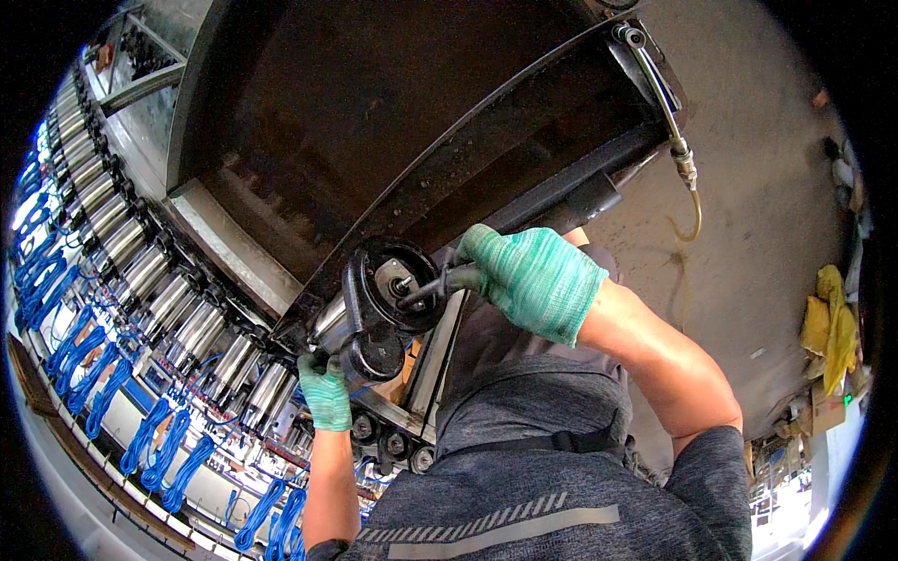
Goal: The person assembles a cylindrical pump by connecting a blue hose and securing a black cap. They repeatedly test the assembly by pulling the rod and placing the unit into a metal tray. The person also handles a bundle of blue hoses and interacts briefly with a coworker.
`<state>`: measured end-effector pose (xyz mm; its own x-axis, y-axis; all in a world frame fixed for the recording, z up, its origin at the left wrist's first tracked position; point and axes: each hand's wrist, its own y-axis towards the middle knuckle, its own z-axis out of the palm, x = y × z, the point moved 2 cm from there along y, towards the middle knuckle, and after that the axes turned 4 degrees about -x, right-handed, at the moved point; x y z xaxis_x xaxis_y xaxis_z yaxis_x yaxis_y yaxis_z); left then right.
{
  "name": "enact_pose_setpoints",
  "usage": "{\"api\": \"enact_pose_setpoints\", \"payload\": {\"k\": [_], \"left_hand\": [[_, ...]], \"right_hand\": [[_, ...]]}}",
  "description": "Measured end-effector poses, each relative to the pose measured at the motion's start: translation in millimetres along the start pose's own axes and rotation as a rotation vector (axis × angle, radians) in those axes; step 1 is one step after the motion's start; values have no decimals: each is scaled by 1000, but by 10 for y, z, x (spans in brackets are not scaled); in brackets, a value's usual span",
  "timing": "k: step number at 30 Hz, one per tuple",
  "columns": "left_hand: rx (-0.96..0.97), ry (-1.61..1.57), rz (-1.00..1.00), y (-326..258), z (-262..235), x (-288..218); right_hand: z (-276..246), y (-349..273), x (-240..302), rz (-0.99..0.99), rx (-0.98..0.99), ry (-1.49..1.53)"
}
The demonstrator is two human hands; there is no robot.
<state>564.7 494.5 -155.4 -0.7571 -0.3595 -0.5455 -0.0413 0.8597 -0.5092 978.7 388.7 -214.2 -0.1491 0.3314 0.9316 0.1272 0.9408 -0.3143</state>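
In front of my body is a pump (365, 290) with a silvery cylinder body and a black housing. Its open round end faces me, with a metal plate and a small central shaft. A black outlet flange sticks out at its lower side. My left hand (325, 395), in a green knit glove, grips the pump beside this outlet; its fingertips are partly hidden. My right hand (533, 280), gloved alike, is closed around a dark rod-like tool (438, 288). The tool's thin end points at the shaft; I cannot tell whether it touches.
A large dark tank (374, 103) lies beyond the pump. A hose with metal fittings (686, 166) hangs at its right corner. At left stand rows of silvery pumps (148, 266) with coiled blue cables (168, 444). Yellow cloth (832, 327) and boxes are at far right.
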Motion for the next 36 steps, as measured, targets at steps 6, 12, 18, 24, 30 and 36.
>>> {"api": "enact_pose_setpoints", "payload": {"k": [6, 12, 18, 24, 30, 36], "left_hand": [[-39, 93, 11, 8, 17, -58], [-57, 8, -13, -8, 65, -76], [-44, -95, -1, -35, 114, -160], [-26, -92, -28, 0, 87, -111], [-20, -107, -63, -16, 71, -110], [-33, -132, -36, -6, 105, -109]], "right_hand": [[63, 52, 3, 8, -38, -257], [88, 55, 13, -4, -65, -55], [63, 104, -49, 98, 101, 67], [-81, 47, 35, -136, 112, -214], [-97, 167, 39, -352, 156, -373], [-114, 245, 199, -133, 224, -346]]}}
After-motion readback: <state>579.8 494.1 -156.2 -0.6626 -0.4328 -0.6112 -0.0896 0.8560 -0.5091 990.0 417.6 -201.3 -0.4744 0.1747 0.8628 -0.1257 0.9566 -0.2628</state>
